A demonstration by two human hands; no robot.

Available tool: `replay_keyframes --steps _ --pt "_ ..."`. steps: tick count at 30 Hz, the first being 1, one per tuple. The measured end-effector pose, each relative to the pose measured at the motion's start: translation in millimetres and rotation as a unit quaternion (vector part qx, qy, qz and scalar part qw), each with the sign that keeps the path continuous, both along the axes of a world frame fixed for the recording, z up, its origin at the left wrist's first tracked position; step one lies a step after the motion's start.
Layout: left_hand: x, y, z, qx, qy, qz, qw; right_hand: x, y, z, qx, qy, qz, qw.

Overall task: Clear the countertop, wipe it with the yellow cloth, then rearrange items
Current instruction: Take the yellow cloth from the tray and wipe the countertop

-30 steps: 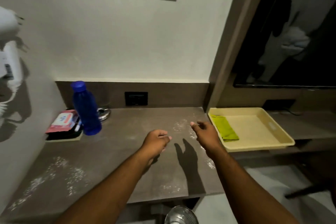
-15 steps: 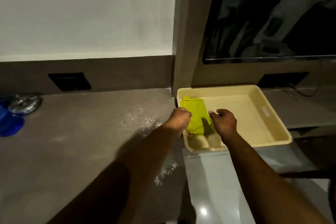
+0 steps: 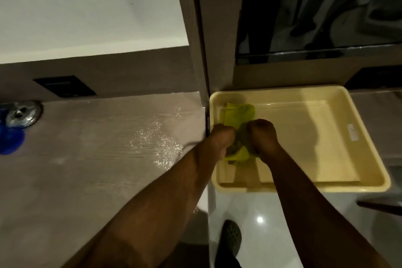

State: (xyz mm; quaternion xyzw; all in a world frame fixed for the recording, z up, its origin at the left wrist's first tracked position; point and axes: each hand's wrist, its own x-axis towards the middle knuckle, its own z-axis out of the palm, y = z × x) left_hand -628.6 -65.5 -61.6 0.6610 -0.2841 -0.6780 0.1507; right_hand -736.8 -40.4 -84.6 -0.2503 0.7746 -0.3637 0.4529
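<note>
The yellow cloth [image 3: 239, 113] lies bunched in the left end of a cream plastic tray [image 3: 326, 137] on a lower shelf right of the countertop. My left hand [image 3: 219, 139] and my right hand [image 3: 264, 137] are both down in the tray, fists closed on the cloth, which crumples between them. The grey countertop [image 3: 87, 159] to the left carries a patch of white powder [image 3: 158, 143] near its right edge.
A blue bottle [image 3: 9, 137] and a shiny metal object [image 3: 22, 113] sit at the counter's far left. A black socket plate [image 3: 64, 86] is in the backsplash. A dark screen [image 3: 315, 6] hangs above the tray. My shoe [image 3: 231, 237] stands on the glossy floor.
The view swung right from the countertop to the tray. Both hands went from hovering over the counter to reaching the cloth, and now they grip and crumple it.
</note>
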Motion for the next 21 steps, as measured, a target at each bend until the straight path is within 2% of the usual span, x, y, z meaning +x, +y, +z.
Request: replay_keyframes --steps 3,5,6,9,12,17,21 --pt "11.3 4.4 10.8 0.012 0.059 0.010 0.998 5.4 8.6 25.9 -0.041 -0.095 -0.034 0.994" --pt "26.5 11.7 28.2 0.028 0.144 0.027 0.989 17.0 15.4 44.4 -0.061 -0.130 -0.032 0.989" --pt "38.4 14.5 34.6 0.034 0.175 0.031 0.983 28.6 17.8 54.9 -0.076 -0.131 -0.030 0.988" --pt "83.7 25.0 53.6 0.002 0.190 0.059 0.980 77.0 25.2 82.6 -0.128 -0.092 -0.014 0.987" --pt "157.1 34.4 60.2 -0.116 0.153 0.097 0.977 150.1 33.6 96.2 -0.172 -0.052 0.048 0.983" --pt "308.5 51.9 54.9 -0.287 -0.001 0.108 0.952 301.9 54.4 91.5 -0.222 -0.063 0.059 0.971" --pt "410.2 56.5 57.1 -0.336 0.002 0.107 0.936 400.2 64.6 82.5 -0.206 -0.052 0.066 0.975"
